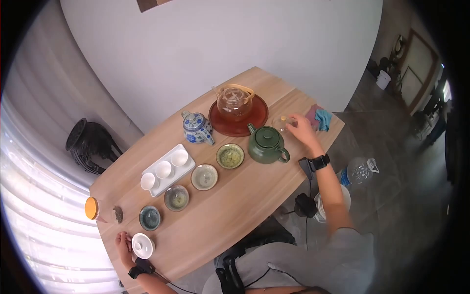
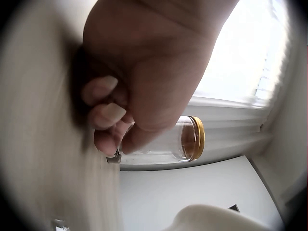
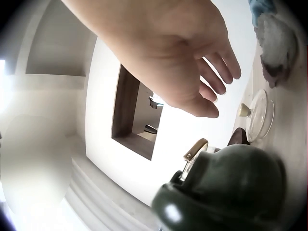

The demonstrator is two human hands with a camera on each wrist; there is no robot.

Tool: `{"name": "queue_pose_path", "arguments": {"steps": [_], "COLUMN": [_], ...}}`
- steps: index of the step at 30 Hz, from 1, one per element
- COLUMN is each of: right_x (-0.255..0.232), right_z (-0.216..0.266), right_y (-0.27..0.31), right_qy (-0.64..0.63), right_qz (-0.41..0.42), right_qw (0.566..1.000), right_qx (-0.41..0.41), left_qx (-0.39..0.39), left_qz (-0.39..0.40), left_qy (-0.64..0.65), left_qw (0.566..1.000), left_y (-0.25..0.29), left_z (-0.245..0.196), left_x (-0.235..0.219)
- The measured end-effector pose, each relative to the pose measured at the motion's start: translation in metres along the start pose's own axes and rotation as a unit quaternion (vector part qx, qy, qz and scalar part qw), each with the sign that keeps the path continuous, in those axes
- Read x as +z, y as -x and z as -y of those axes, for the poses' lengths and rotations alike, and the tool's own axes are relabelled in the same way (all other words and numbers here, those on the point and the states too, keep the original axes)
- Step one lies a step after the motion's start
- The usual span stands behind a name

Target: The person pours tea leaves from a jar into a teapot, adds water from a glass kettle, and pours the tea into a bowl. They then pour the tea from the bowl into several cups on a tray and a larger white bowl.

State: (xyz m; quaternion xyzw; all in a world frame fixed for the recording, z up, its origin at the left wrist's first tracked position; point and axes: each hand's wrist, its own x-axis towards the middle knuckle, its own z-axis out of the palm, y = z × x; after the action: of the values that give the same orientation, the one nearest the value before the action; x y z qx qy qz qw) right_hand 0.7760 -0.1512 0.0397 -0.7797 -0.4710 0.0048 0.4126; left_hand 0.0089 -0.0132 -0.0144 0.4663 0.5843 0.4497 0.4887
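Green teapot (image 1: 266,151) and cloths (image 1: 322,120) flank the loose right hand (image 1: 302,131) near a glass lid (image 3: 258,115); left hand (image 1: 124,246) relaxed.

Strong daylight enters through the white curtain (image 1: 44,235) on the head view's left, burning its lower folds to near-white. The counter (image 1: 215,206) is softly and evenly lit, while the floor (image 1: 401,210) at right falls dim. Wide-angle bending curves the outer parts, and black vignetting rounds every view's corners. In the left wrist view the window (image 2: 240,53) is blown out, leaving the left grip (image 2: 144,77) backlit and shaded, with a dark shadow beside it on the blurred wood. In the right wrist view, a hard glare spot sits on the soft-edged green teapot (image 3: 231,178).
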Motion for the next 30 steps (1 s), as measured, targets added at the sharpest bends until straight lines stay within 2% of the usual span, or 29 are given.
{"name": "queue_pose_path", "arguments": {"steps": [1,5,7,11,14,16,17,19,21,23,24,25,26,30], "right_x": [0.01,0.035,0.037,0.032,0.023,0.014,0.01,0.003,0.006,0.028,0.039,0.05,0.059,0.105], "right_z": [-0.011,-0.037,-0.033,-0.028,-0.021,-0.011,-0.005,0.026,0.068,0.085,0.094,0.103,0.109,0.101], "right_y": [-0.01,-0.033,-0.031,-0.028,-0.038,-0.058,-0.069,-0.096,-0.117,-0.143,-0.15,-0.156,-0.161,-0.178], "right_qy": [0.011,0.048,0.009,-0.011,0.001,0.035,0.035,-0.131,-0.138,-0.113,-0.116,-0.105,-0.094,-0.048], "right_qz": [-0.02,-0.013,0.009,-0.003,-0.032,-0.106,-0.103,-0.073,-0.054,-0.009,-0.006,0.032,0.07,0.09], "right_qw": [1.0,0.996,1.0,1.0,0.999,0.994,0.994,0.987,0.981,0.98,0.98,0.981,0.98,0.975], "right_qx": [-0.019,-0.08,-0.007,0.009,0.008,-0.004,-0.008,-0.056,-0.126,-0.163,-0.165,-0.162,-0.161,-0.198], "left_qx": [0.008,0.002,-0.003,-0.009,-0.026,-0.03,-0.032,-0.035,-0.038,-0.038,-0.037,-0.036,-0.034,-0.023], "left_qz": [0.019,0.018,0.013,0.008,0.002,-0.008,-0.002,0.001,0.0,-0.001,0.001,0.003,-0.002,-0.012], "left_qy": [0.017,0.008,0.006,0.008,0.0,0.007,0.009,0.013,0.013,0.015,0.012,0.009,0.01,-0.009], "left_qw": [1.0,1.0,1.0,1.0,1.0,1.0,0.999,0.999,0.999,0.999,0.999,0.999,0.999,1.0], "left_y": [0.0,-0.002,0.001,0.0,-0.008,-0.007,-0.005,-0.004,-0.001,0.002,0.003,0.003,0.003,0.002], "left_z": [0.001,0.0,-0.006,-0.008,0.0,-0.002,-0.004,-0.008,-0.011,-0.014,-0.016,-0.017,-0.017,-0.013], "left_x": [-0.002,-0.007,-0.003,-0.002,-0.009,-0.006,-0.006,-0.003,0.0,0.003,0.005,0.005,0.004,0.003]}}
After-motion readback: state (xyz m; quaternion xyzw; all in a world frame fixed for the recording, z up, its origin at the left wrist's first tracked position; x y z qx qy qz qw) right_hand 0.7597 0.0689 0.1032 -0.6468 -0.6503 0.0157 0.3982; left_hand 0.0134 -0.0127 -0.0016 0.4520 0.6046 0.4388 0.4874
